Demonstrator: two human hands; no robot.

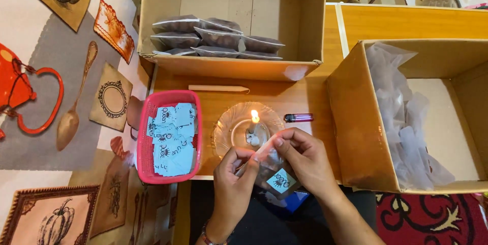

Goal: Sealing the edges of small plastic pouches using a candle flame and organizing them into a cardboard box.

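Both hands hold one small clear plastic pouch (pixel 274 174) with a light blue paper label inside. My left hand (pixel 233 184) pinches its left end, and my right hand (pixel 305 158) pinches its top edge between thumb and fingers. The pouch's top edge lies just below and to the right of a lit candle (pixel 253 123). The candle stands in a clear glass dish (pixel 229 128) on the low wooden table (pixel 274 95). A purple lighter (pixel 298 118) lies right of the dish.
A pink tray (pixel 143 138) of several light blue labels sits left of the dish. A cardboard box (pixel 162 31) behind holds several filled pouches. Another cardboard box (pixel 356 118) at right holds empty clear bags. A wooden stick (pixel 218 88) lies behind the dish.
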